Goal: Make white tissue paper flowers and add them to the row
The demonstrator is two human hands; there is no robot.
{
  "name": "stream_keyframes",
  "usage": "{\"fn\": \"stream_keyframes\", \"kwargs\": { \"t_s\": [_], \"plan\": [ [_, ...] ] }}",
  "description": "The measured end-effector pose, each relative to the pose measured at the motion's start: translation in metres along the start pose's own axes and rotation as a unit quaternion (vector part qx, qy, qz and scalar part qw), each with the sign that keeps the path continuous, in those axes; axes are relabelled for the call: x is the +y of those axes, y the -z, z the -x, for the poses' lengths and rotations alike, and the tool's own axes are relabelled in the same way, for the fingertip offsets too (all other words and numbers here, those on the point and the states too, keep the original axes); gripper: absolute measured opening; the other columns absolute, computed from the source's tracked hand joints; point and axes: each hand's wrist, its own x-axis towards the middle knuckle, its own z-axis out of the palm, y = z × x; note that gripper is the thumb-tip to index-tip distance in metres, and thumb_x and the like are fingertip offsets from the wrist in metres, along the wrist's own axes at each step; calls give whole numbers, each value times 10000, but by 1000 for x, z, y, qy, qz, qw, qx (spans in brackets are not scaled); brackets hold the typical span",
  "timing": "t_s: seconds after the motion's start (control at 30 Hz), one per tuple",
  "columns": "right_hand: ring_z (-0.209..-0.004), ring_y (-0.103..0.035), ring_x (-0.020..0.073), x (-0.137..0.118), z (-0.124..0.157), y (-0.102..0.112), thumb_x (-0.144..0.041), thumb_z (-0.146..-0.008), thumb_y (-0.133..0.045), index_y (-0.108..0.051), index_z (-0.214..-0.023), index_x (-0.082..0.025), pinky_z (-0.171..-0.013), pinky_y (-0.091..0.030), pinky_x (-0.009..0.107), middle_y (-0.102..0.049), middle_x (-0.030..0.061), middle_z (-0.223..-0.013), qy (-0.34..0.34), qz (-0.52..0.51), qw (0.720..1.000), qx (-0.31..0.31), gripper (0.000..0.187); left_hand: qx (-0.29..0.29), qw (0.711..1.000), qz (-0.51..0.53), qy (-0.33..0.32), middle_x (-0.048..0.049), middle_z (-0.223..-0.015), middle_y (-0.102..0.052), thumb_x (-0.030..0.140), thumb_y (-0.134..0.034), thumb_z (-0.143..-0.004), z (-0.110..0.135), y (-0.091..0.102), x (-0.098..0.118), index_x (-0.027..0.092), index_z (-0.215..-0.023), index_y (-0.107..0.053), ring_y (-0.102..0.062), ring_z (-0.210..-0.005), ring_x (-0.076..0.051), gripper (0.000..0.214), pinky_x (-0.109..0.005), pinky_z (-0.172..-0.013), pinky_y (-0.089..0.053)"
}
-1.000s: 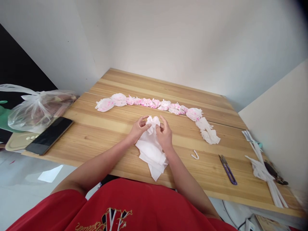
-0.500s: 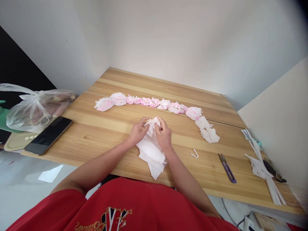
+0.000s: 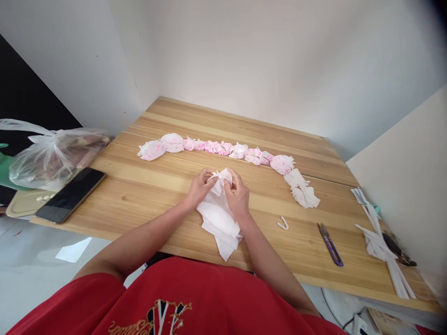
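My left hand (image 3: 200, 186) and my right hand (image 3: 238, 195) meet over a white tissue sheet (image 3: 219, 217) near the front of the wooden table (image 3: 146, 195). Both pinch the gathered top of the sheet between fingers and thumbs, so both are closed on it. The loose lower part of the tissue trails toward the table's front edge. Behind my hands lies a curved row of pink-and-white tissue flowers (image 3: 216, 149), ending at the right in a plain white bunched piece (image 3: 303, 192).
A black phone (image 3: 71, 194) lies at the left edge beside a clear plastic bag (image 3: 52, 156). To the right are a small white bent strip (image 3: 283, 224), purple snips (image 3: 330, 244) and a bundle of white strips (image 3: 380, 244). Walls close the back and right.
My fingers have shifted slightly on the gathered tissue top, pinching it tighter. The rest of the scene stays as it was.
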Motion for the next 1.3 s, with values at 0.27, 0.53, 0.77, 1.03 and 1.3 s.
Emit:
{"fn": "stream_keyframes", "kwargs": {
  "t_s": [0.27, 0.53, 0.77, 1.03, 1.3],
  "plan": [
    [-822, -662, 176, -4, 1, 3, -337, -885, -549, -621, -1218, -251, -775, -525, 308, -691, 61, -1150, 74, -2, 997, 2, 352, 28, 998, -40, -27, 26, -681, -634, 326, -605, -790, -1, 0, -4, 181, -880, -509, -541, -541, -97, 195, -192, -517, -374],
    [-809, -669, 158, -4, 1, 2, -265, -878, -525, -650, -1057, -236, -756, -527, 288, -674, 46, -1194, 73, 11, 997, 0, 220, 57, 998, 10, -5, 20, -689, -607, 330, -608, -781, -3, 0, 0, 173, -876, -529, -533, -557, -101, 200, -202, -529, -388],
    [-1098, -626, 202, -4, -1, 2, -262, -886, -535, -636, -1104, -235, -926, -485, 330, -673, 56, -1185, 127, 34, 991, -9, 241, 46, 998, -40, -16, 18, -706, -643, 330, -602, -794, -2, 1, -4, 178, -884, -537, -545, -559, -103, 188, -201, -536, -380],
    [-830, -647, 178, -6, -1, 3, -343, -896, -545, -667, -873, -205, -784, -479, 301, -707, 43, -888, 104, 9, 995, -4, 187, 0, 997, -75, -36, 25, -674, -607, 344, -604, -784, 2, 0, -2, 178, -836, -537, -539, -585, -106, 186, -203, -568, -378],
    [-531, -411, 108, -2, -4, 3, -445, -830, -588, -662, -781, -172, -518, -344, 242, -495, -41, -573, -66, -106, 992, 24, 287, -4, 1000, 8, -21, 27, -643, -530, 453, -592, -803, 1, -2, 3, 160, -708, -522, -495, -594, -99, 315, -211, -574, -381]
  ]
}}
